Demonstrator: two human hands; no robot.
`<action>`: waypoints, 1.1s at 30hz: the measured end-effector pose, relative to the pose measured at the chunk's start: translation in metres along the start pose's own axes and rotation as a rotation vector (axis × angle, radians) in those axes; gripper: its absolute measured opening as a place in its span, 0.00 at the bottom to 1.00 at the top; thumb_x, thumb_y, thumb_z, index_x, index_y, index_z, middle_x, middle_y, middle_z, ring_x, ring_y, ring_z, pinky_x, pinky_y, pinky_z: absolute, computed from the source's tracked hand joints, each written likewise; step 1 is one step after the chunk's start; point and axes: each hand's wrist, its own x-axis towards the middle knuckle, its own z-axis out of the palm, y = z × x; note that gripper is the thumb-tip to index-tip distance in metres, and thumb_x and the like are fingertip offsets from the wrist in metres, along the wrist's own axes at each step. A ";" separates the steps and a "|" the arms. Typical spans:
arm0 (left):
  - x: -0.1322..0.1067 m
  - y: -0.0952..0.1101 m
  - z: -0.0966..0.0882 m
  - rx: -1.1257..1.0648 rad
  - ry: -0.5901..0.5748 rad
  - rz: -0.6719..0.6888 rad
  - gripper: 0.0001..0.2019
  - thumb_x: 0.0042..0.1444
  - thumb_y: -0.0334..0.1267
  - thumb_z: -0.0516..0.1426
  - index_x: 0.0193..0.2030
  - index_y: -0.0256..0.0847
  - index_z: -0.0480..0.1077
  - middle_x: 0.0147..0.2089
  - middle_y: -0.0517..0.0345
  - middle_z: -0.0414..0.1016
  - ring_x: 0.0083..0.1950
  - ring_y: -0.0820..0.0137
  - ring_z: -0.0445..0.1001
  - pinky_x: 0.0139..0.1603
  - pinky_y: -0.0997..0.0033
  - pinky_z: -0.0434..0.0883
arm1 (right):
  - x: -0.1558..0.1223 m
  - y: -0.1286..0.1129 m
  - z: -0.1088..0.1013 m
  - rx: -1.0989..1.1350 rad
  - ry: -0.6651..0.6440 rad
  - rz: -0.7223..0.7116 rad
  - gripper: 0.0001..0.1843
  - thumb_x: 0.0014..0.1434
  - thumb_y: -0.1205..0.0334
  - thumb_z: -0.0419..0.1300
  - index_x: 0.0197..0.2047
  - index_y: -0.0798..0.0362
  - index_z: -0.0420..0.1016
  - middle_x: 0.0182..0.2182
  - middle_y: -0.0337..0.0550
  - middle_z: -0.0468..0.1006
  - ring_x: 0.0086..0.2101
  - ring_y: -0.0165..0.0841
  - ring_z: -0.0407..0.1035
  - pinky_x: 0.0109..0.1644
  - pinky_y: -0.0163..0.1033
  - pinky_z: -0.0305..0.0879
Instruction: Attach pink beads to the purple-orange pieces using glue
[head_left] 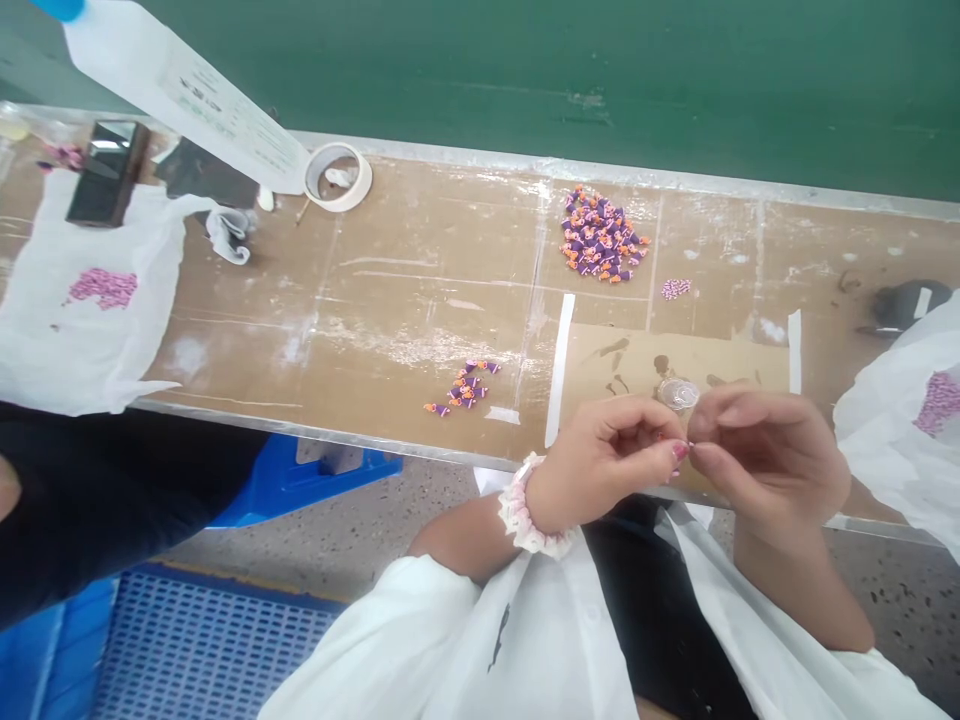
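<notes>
My left hand (pixel 611 462), with a frilly white and pink band at its wrist, is closed in a pinch on something small; a little pink shows at the fingertips. Its tips meet those of my right hand (pixel 784 455), where thumb and forefinger also pinch something too tiny to name. Just beyond the fingers, a small clear round dish (pixel 678 393) stands on a taped-down cardboard sheet (pixel 720 355). A small group of purple and orange pieces (pixel 466 388) lies left of my left hand. Farther back are a larger heap of such pieces (pixel 602 236) and some tiny pink-and-white bits (pixel 676 289).
Back left stand a large white bottle (pixel 202 105) and a roll of tape (pixel 363 186). White sheets with pink bits lie at the left (pixel 45 340) and right (pixel 877 400). A phone (pixel 107 172) rests at far left, near another person's dark-clothed leg (pixel 135 480).
</notes>
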 end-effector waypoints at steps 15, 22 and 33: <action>-0.001 -0.001 0.002 0.356 0.086 0.227 0.04 0.54 0.28 0.59 0.29 0.37 0.70 0.27 0.64 0.67 0.27 0.81 0.64 0.29 0.82 0.65 | -0.002 -0.007 0.003 -0.054 -0.009 0.068 0.14 0.54 0.79 0.63 0.40 0.51 0.73 0.32 0.41 0.73 0.31 0.32 0.68 0.27 0.35 0.64; -0.002 -0.006 0.002 0.449 0.123 0.291 0.04 0.54 0.28 0.59 0.29 0.38 0.70 0.27 0.63 0.68 0.27 0.80 0.64 0.29 0.81 0.66 | -0.002 -0.009 0.008 -0.007 0.023 0.075 0.17 0.54 0.81 0.61 0.40 0.50 0.69 0.32 0.41 0.73 0.31 0.31 0.69 0.28 0.35 0.67; 0.000 -0.016 0.004 0.741 0.224 0.601 0.05 0.57 0.25 0.57 0.32 0.39 0.70 0.32 0.59 0.76 0.32 0.79 0.74 0.37 0.83 0.74 | -0.003 -0.013 0.005 -0.113 0.006 0.080 0.18 0.55 0.81 0.60 0.43 0.49 0.70 0.33 0.40 0.74 0.32 0.30 0.70 0.26 0.32 0.66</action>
